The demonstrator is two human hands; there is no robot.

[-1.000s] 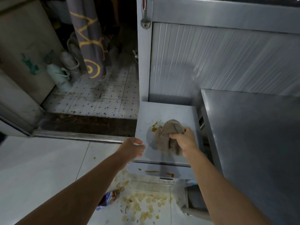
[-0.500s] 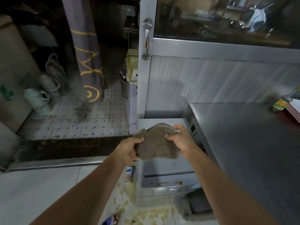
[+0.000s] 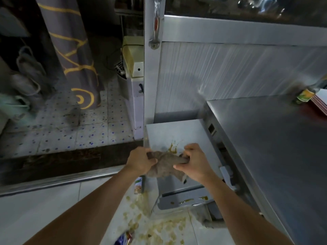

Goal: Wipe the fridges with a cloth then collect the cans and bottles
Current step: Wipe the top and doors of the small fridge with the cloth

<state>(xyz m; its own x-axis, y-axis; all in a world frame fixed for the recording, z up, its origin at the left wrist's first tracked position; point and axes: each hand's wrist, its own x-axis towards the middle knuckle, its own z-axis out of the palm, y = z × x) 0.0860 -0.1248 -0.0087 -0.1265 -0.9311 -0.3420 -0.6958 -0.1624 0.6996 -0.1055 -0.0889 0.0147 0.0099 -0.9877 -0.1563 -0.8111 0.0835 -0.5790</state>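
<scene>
A brown-grey cloth [image 3: 165, 164] hangs bunched between both hands above a small white fridge [image 3: 178, 131]. My left hand [image 3: 141, 160] grips its left end and my right hand [image 3: 196, 161] grips its right end. An orange-brown stain [image 3: 172, 149] shows on the fridge top just beyond the cloth, with more drips on the fridge's front edge [image 3: 187, 200]. A can [image 3: 138, 185] lies on the floor beside the fridge. A blue wrapper or can [image 3: 123, 238] lies at the bottom edge. A blurred bottle [image 3: 307, 93] stands on the steel counter at the far right.
A large steel counter [image 3: 269, 149] fills the right side. A tall steel fridge door with a handle [image 3: 155, 27] rises behind. Spilled yellowish scraps [image 3: 159, 225] cover the floor tiles. A patterned curtain [image 3: 70, 50] and bags stand in the dark doorway on the left.
My right hand lifted the cloth off the fridge top and my left hand took its other end. The cloth is now more bunched and lower, and the stain is uncovered.
</scene>
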